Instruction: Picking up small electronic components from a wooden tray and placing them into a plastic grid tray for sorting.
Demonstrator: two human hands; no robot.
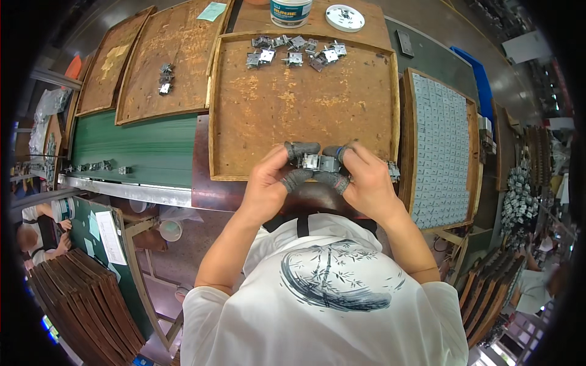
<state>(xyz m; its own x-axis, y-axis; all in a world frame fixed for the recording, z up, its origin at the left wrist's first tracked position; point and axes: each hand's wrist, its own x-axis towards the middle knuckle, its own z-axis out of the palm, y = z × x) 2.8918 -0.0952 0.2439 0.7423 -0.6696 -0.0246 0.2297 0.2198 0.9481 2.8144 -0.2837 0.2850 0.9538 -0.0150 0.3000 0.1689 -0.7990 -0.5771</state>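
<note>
Near the front edge of a wooden tray [244,122], my left hand [268,180] and my right hand [369,180] face each other. Grey fabric sleeves cover the thumbs and fingers that pinch. Between them is a small silvery metal bracket-like part [311,161], bright on the left side, gripped by my left fingertips. A duller grey metal block [329,164] adjoins it, pinched by my right fingertips. Whether the two are joined or only touching, I cannot tell. Similar metal parts [295,58] lie in a loose cluster along the tray's far side.
A shallow tray filled with rows of flat grey pieces [439,146] stands to the right. At the back are a white bucket [290,13] and a round white lid [345,18] holding small bits. More metal parts [165,79] sit in a left tray. A green conveyor belt [134,146] runs left.
</note>
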